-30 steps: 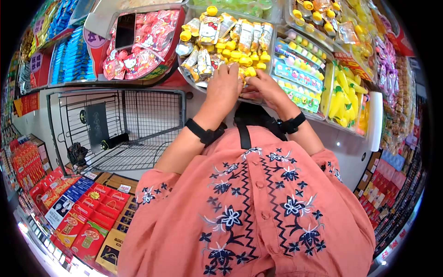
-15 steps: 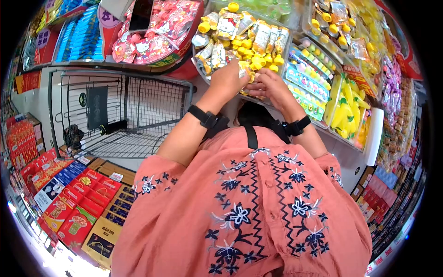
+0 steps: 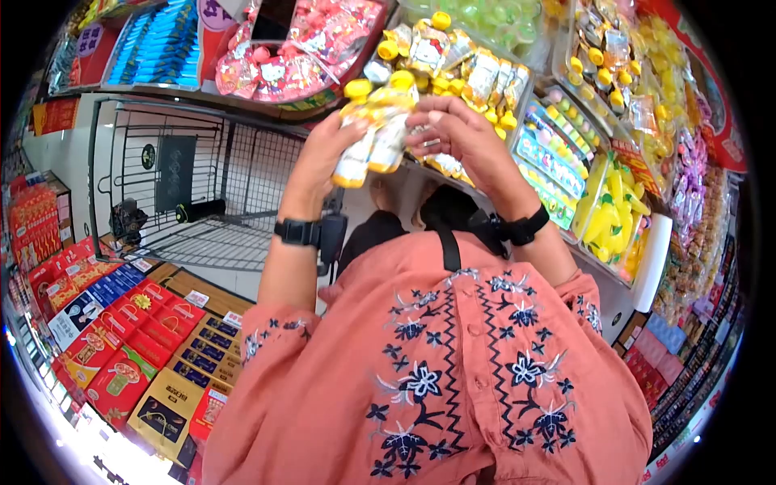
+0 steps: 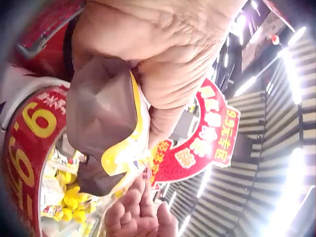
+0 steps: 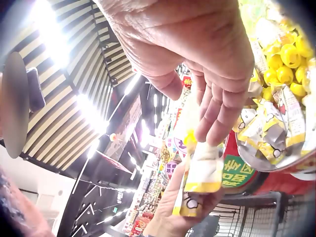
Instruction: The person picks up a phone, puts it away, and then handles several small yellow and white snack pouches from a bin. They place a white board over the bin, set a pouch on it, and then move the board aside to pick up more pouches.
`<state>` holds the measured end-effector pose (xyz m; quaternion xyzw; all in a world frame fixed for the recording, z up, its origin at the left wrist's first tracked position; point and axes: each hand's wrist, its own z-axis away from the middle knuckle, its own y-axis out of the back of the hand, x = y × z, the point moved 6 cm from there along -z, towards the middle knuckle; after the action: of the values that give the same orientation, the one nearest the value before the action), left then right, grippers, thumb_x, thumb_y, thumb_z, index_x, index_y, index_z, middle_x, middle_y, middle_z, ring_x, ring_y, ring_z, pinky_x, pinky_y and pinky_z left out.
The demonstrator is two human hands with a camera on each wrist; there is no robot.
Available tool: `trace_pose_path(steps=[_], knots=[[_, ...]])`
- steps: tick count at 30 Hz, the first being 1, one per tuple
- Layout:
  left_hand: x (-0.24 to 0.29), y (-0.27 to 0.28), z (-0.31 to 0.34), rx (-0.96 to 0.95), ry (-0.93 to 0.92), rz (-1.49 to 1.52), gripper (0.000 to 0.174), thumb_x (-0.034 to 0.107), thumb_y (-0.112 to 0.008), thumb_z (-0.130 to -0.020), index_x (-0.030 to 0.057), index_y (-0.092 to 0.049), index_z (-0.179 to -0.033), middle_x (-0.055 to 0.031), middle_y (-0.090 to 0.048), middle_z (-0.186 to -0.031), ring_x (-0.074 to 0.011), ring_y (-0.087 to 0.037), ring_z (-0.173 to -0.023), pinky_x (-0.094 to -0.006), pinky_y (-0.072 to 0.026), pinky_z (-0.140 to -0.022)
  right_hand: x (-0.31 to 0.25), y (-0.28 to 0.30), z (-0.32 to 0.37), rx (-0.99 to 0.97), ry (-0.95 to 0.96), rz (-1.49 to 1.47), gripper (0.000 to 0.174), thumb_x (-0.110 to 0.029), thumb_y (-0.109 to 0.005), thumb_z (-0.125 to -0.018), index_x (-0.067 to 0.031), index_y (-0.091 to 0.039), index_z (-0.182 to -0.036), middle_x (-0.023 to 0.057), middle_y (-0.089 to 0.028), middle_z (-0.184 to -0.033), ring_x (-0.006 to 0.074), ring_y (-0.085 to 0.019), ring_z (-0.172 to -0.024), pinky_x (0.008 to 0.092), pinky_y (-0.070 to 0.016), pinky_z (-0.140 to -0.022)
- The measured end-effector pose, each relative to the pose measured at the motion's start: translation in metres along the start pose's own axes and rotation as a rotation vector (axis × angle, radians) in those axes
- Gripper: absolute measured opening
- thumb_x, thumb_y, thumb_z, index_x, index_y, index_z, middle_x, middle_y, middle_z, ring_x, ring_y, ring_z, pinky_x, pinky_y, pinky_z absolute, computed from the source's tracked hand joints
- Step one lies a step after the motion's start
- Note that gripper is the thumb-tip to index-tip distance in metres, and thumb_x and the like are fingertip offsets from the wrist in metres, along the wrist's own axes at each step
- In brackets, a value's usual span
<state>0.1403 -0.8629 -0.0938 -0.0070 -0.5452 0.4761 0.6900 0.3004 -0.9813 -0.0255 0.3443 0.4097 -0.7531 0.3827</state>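
Observation:
Yellow-and-white pouches with yellow caps are pinched in my left hand, in front of the bin of similar pouches. Large in the left wrist view, one pouch's silvery-grey side hangs from the left hand. My right hand is just right of the pouches, fingers loosely bent and holding nothing that shows. In the right wrist view, the right hand's fingertips overlap the top of the held pouches; whether they touch cannot be told.
A wire shopping cart stands at the left, below a bin of pink packets. Blue packets lie further left. Trays of colourful candies and yellow banana-shaped items are on the right. Red gift boxes lie lower left.
My left hand has moved left and back from the bin, with the pouches now in its grip. The right hand has lifted off the bin's front and its fingers have spread. The head view has shifted.

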Motion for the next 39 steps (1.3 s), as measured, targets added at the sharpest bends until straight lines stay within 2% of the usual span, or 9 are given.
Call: trace_pose_path(steps=[5, 14, 19, 23, 24, 26, 29, 33, 39], knots=[[0.014, 0.043, 0.044, 0.06, -0.045, 0.259, 0.048, 0.011, -0.06, -0.096, -0.0059, -0.047, -0.139, -0.0165, -0.063, -0.128, -0.0229, -0.066, -0.112, -0.0373, -0.0552, -0.097, 0.018, -0.005, -0.01, -0.064, -0.113, 0.118, 0.047, -0.026, -0.056, -0.099, -0.0001, -0.048, -0.138, 0.0127, -0.064, -0.123, 0.0229, -0.067, -0.104, 0.0342, -0.0557, -0.085], [-0.013, 0.055, 0.053, 0.113, -0.009, 0.287, 0.048, 0.014, -0.063, -0.097, 0.0, -0.045, -0.139, -0.0107, -0.062, -0.126, -0.0181, -0.065, -0.11, -0.0339, -0.0545, -0.095, 0.048, -0.057, -0.037, -0.216, -0.159, 0.345, 0.062, -0.027, -0.061, -0.097, 0.0013, -0.038, -0.148, 0.0139, -0.063, -0.121, 0.0186, -0.063, -0.105, 0.032, -0.0558, -0.081], [-0.022, 0.068, 0.062, 0.076, -0.005, 0.259, 0.045, 0.014, -0.059, -0.099, 0.0001, -0.045, -0.14, -0.0114, -0.062, -0.126, -0.0194, -0.065, -0.112, -0.036, -0.0556, -0.094, 0.064, -0.072, -0.035, -0.245, -0.145, 0.323, 0.061, -0.023, -0.061, -0.097, 0.001, -0.038, -0.148, 0.0142, -0.061, -0.13, 0.0197, -0.062, -0.11, 0.0319, -0.0561, -0.084], [-0.032, 0.095, 0.078, 0.128, 0.014, 0.487, 0.048, 0.017, -0.059, -0.099, -0.0007, -0.044, -0.141, -0.0156, -0.061, -0.13, -0.0258, -0.064, -0.116, -0.04, -0.0544, -0.099, 0.077, -0.08, -0.042, -0.365, -0.147, 0.398, 0.063, -0.022, -0.06, -0.097, -0.0038, -0.036, -0.152, 0.017, -0.055, -0.137, 0.0184, -0.061, -0.109, 0.0313, -0.0546, -0.086], [-0.045, 0.115, 0.079, 0.157, 0.014, 0.494, 0.053, 0.026, -0.061, -0.099, -0.0033, -0.044, -0.14, -0.0193, -0.061, -0.13, -0.03, -0.065, -0.115, -0.0447, -0.0537, -0.1, 0.081, -0.079, -0.045, -0.353, -0.155, 0.437, 0.063, -0.022, -0.06, -0.097, -0.003, -0.036, -0.152, 0.0177, -0.054, -0.137, 0.0188, -0.061, -0.11, 0.0313, -0.0547, -0.086], [-0.048, 0.138, 0.082, 0.157, -0.006, 0.561, 0.052, 0.025, -0.062, -0.099, -0.0022, -0.045, -0.14, -0.0181, -0.062, -0.129, -0.0288, -0.065, -0.113, -0.0435, -0.0546, -0.099, 0.088, -0.075, -0.052, -0.299, -0.163, 0.417, 0.066, -0.029, -0.067, -0.092, -0.0043, -0.04, -0.148, 0.0159, -0.058, -0.132, 0.0202, -0.062, -0.108, 0.0337, -0.055, -0.083], [-0.061, 0.189, 0.081, 0.298, 0.006, 0.512, 0.049, 0.022, -0.062, -0.099, -0.0007, -0.047, -0.139, -0.0157, -0.064, -0.126, -0.0263, -0.066, -0.111, -0.0408, -0.0553, -0.097, 0.085, -0.066, -0.049, -0.282, -0.237, 0.354, 0.06, -0.028, -0.064, -0.095, -0.0036, -0.043, -0.145, 0.0153, -0.06, -0.125, 0.0203, -0.065, -0.103, 0.0334, -0.0554, -0.082], [-0.105, 0.249, 0.061, 0.414, 0.062, 0.368, 0.045, 0.026, -0.064, -0.098, 0.002, -0.052, -0.135, -0.0118, -0.068, -0.117, -0.0207, -0.069, -0.099, -0.0346, -0.0583, -0.083, 0.086, -0.047, -0.037, -0.265, -0.305, 0.369, 0.058, -0.028, -0.061, -0.097, -0.0004, -0.042, -0.144, 0.0154, -0.062, -0.121, 0.0206, -0.067, -0.101, 0.0331, -0.0556, -0.081], [-0.222, 0.328, 0.037, 0.734, 0.29, 0.13, 0.043, 0.02, -0.065, -0.095, -0.0022, -0.054, -0.13, -0.013, -0.067, -0.111, -0.0235, -0.07, -0.09, -0.0373, -0.0597, -0.073, 0.097, -0.029, -0.012, -0.154, -0.406, 0.313, 0.054, -0.029, -0.056, -0.1, 0.0013, -0.042, -0.142, 0.0156, -0.064, -0.119, 0.0203, -0.067, -0.099, 0.0322, -0.0553, -0.083]])
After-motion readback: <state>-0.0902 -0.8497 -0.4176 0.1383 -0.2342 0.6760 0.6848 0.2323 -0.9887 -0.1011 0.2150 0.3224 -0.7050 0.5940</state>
